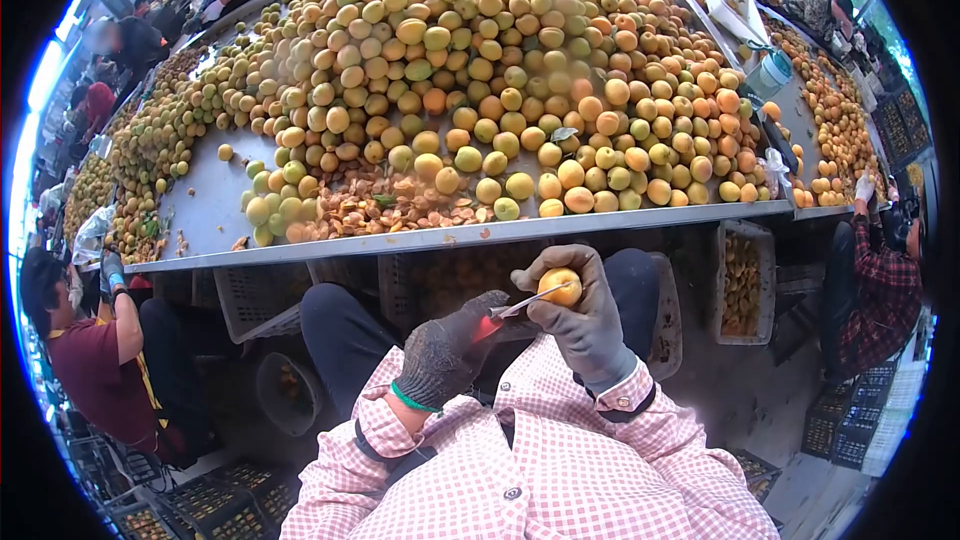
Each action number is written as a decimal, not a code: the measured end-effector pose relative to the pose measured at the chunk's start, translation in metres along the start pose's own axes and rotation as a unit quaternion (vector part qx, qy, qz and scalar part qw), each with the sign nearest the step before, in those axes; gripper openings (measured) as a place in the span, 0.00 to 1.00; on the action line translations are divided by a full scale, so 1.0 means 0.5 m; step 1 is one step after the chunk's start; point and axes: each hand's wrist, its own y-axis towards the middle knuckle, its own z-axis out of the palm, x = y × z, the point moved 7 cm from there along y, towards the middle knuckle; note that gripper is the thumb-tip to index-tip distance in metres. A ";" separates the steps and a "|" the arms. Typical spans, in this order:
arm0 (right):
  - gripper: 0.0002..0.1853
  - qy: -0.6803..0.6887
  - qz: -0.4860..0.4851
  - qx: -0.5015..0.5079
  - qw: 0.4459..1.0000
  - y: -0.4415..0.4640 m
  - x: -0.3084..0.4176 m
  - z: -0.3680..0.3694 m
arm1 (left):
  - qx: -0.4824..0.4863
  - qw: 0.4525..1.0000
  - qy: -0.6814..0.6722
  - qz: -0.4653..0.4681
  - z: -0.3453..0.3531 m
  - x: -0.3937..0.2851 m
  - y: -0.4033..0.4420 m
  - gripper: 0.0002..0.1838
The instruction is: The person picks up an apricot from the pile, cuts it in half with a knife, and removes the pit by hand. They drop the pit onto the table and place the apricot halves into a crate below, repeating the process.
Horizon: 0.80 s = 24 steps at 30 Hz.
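Observation:
In front of my chest both gloved hands are raised over my lap. My left hand (452, 348), in a dark knit glove with a green cuff edge, is closed round the red handle of a small knife (486, 326). Its thin metal blade points up to the right and meets a yellow-orange apricot (562, 287). My right hand (582, 318), in a grey glove, grips that apricot between thumb and fingers. How deep the blade sits in the fruit I cannot tell.
Beyond my knees a metal table (400, 246) carries a large heap of apricots (420, 50). Near its front edge lies a pile of split pieces (400, 204). Crates (745, 280) and a bucket (288, 393) stand below. Other people (95, 360) sit at both sides.

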 end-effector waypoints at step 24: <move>0.17 -0.001 -0.030 -0.070 0.997 0.003 -0.011 0.041 | -0.066 0.996 0.064 0.011 0.002 0.022 0.038 0.15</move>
